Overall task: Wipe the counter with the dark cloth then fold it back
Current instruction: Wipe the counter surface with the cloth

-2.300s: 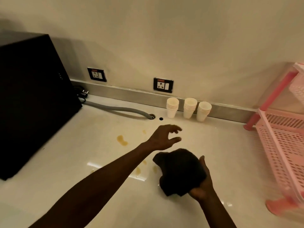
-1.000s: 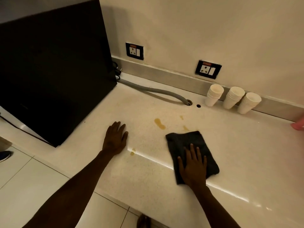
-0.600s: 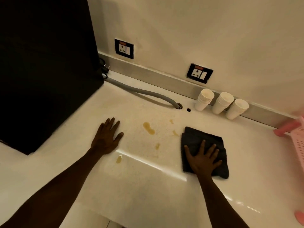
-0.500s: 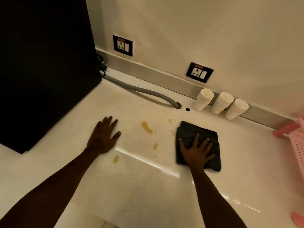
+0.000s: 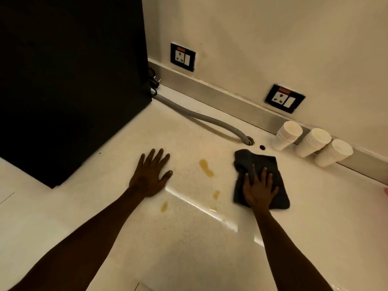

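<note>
pressing my flat, spread right hand (image 5: pixel 259 191) on the dark folded cloth (image 5: pixel 260 164), now shifted toward the yellowish spill (image 5: pixel 206 168); wiping continues, left hand (image 5: pixel 150 175) splayed.

Two hands: left hand (image 5: pixel 150 177), right hand (image 5: pixel 259 190). One dark cloth (image 5: pixel 264 162). Three paper cup stacks (image 5: pixel 310 142). Two wall sockets (image 5: pixel 284 98). One grey hose (image 5: pixel 205 118). Three amber stains (image 5: pixel 206 168) visible on bench (image 5: pixel 189 238). One black appliance (image 5: pixel 69 80).

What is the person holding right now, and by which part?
Nothing is gripped. The right hand lies flat, fingers spread, on the near half of the dark cloth, pressing it to the counter. The left hand rests on bare counter.
</note>
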The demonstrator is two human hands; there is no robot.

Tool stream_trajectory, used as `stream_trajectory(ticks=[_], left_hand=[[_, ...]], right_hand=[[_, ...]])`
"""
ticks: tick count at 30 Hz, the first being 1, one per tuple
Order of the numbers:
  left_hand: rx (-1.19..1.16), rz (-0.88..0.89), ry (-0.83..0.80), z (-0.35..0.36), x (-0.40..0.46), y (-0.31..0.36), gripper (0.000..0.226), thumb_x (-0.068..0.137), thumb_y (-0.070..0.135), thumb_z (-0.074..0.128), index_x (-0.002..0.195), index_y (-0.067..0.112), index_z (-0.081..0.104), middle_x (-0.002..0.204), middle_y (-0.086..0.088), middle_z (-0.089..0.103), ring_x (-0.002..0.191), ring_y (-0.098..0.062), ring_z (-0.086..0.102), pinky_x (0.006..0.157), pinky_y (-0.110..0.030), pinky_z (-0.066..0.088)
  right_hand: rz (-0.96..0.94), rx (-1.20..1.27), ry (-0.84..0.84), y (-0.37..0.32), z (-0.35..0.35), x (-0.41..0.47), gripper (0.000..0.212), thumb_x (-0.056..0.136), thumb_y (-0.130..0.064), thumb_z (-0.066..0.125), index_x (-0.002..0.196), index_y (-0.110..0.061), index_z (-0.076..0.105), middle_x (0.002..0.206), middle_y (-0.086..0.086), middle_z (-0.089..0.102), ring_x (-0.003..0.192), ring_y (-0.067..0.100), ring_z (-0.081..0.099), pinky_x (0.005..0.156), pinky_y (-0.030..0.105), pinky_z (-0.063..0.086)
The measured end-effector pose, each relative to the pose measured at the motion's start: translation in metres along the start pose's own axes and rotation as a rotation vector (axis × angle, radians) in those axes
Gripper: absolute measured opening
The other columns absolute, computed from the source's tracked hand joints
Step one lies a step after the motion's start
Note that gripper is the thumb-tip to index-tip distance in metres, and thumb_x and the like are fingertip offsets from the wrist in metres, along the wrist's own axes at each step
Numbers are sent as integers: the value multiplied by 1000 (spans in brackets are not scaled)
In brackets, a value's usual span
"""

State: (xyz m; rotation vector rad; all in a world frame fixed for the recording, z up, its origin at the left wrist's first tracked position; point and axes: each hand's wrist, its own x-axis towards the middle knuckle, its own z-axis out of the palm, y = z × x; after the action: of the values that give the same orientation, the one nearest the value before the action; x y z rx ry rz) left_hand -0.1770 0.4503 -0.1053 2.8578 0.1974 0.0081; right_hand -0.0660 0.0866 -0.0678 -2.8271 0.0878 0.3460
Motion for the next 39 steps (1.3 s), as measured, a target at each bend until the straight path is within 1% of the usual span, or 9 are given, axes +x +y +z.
stream_trajectory(ticks=[8, 13, 17, 22, 29, 32, 34, 36, 39], left_hand=[[31, -7, -13, -5, -1, 3, 68, 100, 59, 27, 161, 36, 7, 172, 4, 3, 159, -21, -2, 130, -48, 0], [41, -6, -32, -7, -1, 3, 66, 103, 54, 29, 162, 33, 8, 172, 1, 4, 159, -24, 0, 130, -50, 2], [30, 2, -22, -5, -1, 3, 66, 103, 52, 30, 162, 32, 7, 172, 1, 2, 159, -24, -1, 130, -49, 0], [14, 15, 5, -5, -2, 3, 63, 104, 45, 32, 162, 31, 11, 172, 0, 5, 159, -25, 1, 129, -49, 0], [-48, 1, 0, -12, 0, 3, 57, 106, 31, 34, 161, 30, 20, 171, 1, 12, 159, -23, 4, 129, -46, 1], [-75, -8, -2, -15, 1, 3, 54, 107, 30, 32, 160, 30, 21, 171, 2, 13, 159, -21, 4, 130, -45, 1], [-78, -3, -18, -15, 0, 3, 54, 108, 34, 30, 160, 29, 19, 171, 1, 11, 159, -21, 3, 130, -46, 0], [-50, 10, -30, -14, -2, 3, 57, 107, 41, 29, 161, 28, 15, 172, 1, 7, 159, -22, 1, 130, -46, -1], [-35, 9, -26, -14, -4, 3, 60, 106, 47, 29, 161, 28, 13, 172, 0, 6, 159, -23, -1, 130, -47, -1]], right_hand=[[-480, -136, -96, -108, 40, -24, 61, 104, -58, 21, 160, -41, 6, 171, 0, 2, 157, 28, -1, 125, 59, -1], [-749, -242, -163, -79, 56, -63, 65, 96, -71, 11, 157, -51, -2, 170, -8, -8, 157, 22, -9, 126, 57, -1], [-623, -221, -113, -40, 36, -52, 66, 97, -71, 14, 158, -50, -1, 170, -7, -3, 158, 23, -2, 126, 56, 2], [-243, -139, -74, -87, 41, -49, 68, 101, -63, 27, 161, -40, 3, 171, 6, 0, 157, 33, -2, 122, 66, 0], [-520, -156, -119, -143, 87, -136, 66, 96, -68, 18, 158, -43, 17, 171, 4, 7, 157, 32, 0, 120, 63, -7], [-670, -182, -133, -131, 103, -173, 63, 97, -69, 20, 153, -43, 30, 171, 0, 7, 157, 32, 2, 121, 63, -7], [-746, -212, -116, -105, 106, -188, 61, 98, -72, 22, 154, -48, 24, 171, -2, 2, 157, 31, 1, 121, 60, -6], [-742, -225, -88, -71, 102, -197, 65, 96, -76, 22, 156, -54, 9, 171, -4, 0, 157, 29, 1, 120, 58, -6], [-527, -200, -7, -14, 84, -196, 67, 92, -81, 20, 153, -60, 2, 171, -6, 8, 157, 26, 5, 121, 57, 0]])
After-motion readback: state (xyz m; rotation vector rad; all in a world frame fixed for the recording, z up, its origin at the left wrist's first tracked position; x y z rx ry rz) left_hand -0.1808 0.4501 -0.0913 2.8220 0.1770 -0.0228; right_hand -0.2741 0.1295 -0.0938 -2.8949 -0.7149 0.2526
